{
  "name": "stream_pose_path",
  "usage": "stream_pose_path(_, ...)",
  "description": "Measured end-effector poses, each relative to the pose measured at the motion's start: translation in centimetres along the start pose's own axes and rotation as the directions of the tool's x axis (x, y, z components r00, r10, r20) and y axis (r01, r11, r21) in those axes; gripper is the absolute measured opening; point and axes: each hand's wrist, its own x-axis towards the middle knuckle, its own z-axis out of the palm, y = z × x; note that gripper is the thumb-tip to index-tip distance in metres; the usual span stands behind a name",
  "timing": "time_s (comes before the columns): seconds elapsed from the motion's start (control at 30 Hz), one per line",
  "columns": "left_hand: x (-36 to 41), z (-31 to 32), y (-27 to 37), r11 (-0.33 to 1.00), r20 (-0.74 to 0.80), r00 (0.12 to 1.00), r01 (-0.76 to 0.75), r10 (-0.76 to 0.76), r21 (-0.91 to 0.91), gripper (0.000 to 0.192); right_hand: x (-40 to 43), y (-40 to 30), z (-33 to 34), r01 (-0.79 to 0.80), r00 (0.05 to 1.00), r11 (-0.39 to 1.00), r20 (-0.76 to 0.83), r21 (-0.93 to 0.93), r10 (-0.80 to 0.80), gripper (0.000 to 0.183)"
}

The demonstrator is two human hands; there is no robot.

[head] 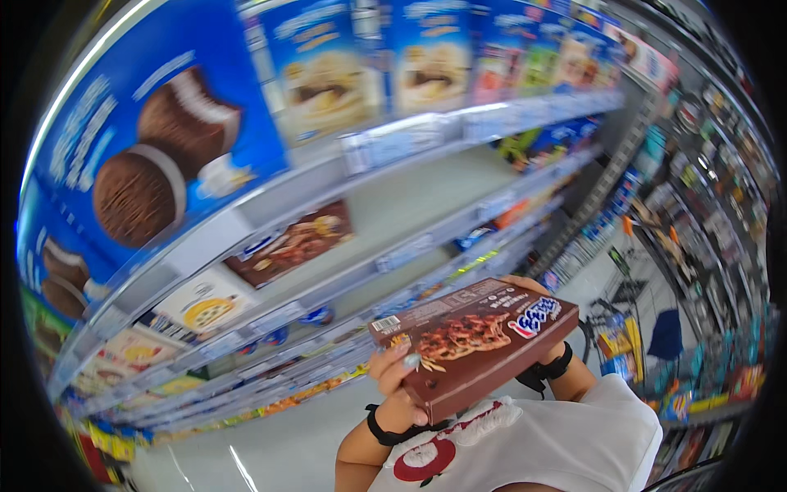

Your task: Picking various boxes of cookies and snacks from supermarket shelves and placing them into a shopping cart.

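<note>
A flat brown snack box (470, 347) is held in front of my chest, tilted, its printed face towards me. The front bears a chocolate snack picture, writing and a barcode. My left hand (393, 378) grips its near left corner, fingers over the front edge and thumb low at the corner. At the far right end, my right hand (550, 352) holds the box; most of its fingers are hidden behind it. Both wrists wear black bands. On the shelf to the left lies another brown box (292, 243) with a similar picture.
Large blue snack boxes (154, 117) line the upper shelf (393, 144) at the left. A white box (206, 301) with a cookie picture sits lower down. Pale floor (246, 455) shows below. To the right stand a cart holding packages (621, 344) and more stocked shelving (707, 184).
</note>
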Motion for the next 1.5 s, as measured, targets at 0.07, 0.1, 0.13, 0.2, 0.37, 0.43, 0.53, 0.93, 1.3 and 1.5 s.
stream_pose_path(0.07,1.6,7.3,1.9,0.999,-0.232,0.972,-0.036,0.029,-0.029,0.067,-1.0,-1.4,-4.3,-0.084,0.983,0.947,-0.128,0.309,0.129,0.035)
stream_pose_path(0.1,1.6,9.6,3.0,0.995,-0.212,0.977,-0.038,0.017,-0.096,0.067,-1.5,-2.3,-7.2,-0.051,0.975,0.937,-0.185,0.346,0.122,0.034)
stream_pose_path(0.13,1.5,11.2,4.2,0.98,-0.022,0.99,0.132,-0.137,-0.147,0.07,-1.8,-2.6,-11.1,0.193,0.972,0.963,-0.097,-0.19,-0.214,0.031)
stream_pose_path(0.2,0.7,16.4,6.6,0.942,0.162,0.965,0.24,-0.206,-0.235,0.079,-3.5,-4.7,-17.5,0.319,0.925,0.65,0.075,-0.69,-0.374,0.025)
stream_pose_path(0.37,0.3,33.9,12.4,0.434,0.66,0.595,0.798,-0.457,-0.419,0.073,-10.6,-11.5,-32.1,-0.233,0.916,0.427,-0.345,-0.874,-0.206,0.025)
stream_pose_path(0.43,-1.8,39.3,15.6,0.269,0.787,0.51,0.858,-0.346,-0.437,0.069,-12.7,-14.3,-36.2,-0.202,0.813,0.48,-0.419,-0.854,-0.403,0.028)
stream_pose_path(0.53,-4.0,47.3,19.4,-0.059,0.95,0.274,0.957,-0.152,-0.286,0.069,-17.3,-16.9,-43.2,-0.415,0.726,0.559,-0.631,-0.718,-0.272,0.028)
stream_pose_path(0.93,-15.5,64.7,36.1,-0.18,0.887,-0.325,0.9,0.329,0.397,0.059,-33.6,-19.2,-56.5,-0.536,0.137,0.834,-0.989,-0.127,-0.062,0.037)
stream_pose_path(1.3,-22.0,74.6,36.4,-0.147,0.772,-0.49,0.799,0.404,0.584,0.054,-45.1,3.1,-55.5,0.128,-0.377,0.865,-0.783,0.484,0.494,0.034)
stream_pose_path(1.5,-21.3,84.5,31.8,-0.096,0.745,-0.477,0.81,0.466,0.579,0.056,-44.5,5.4,-40.2,-0.526,-0.444,-0.006,-0.268,0.85,0.855,0.03)
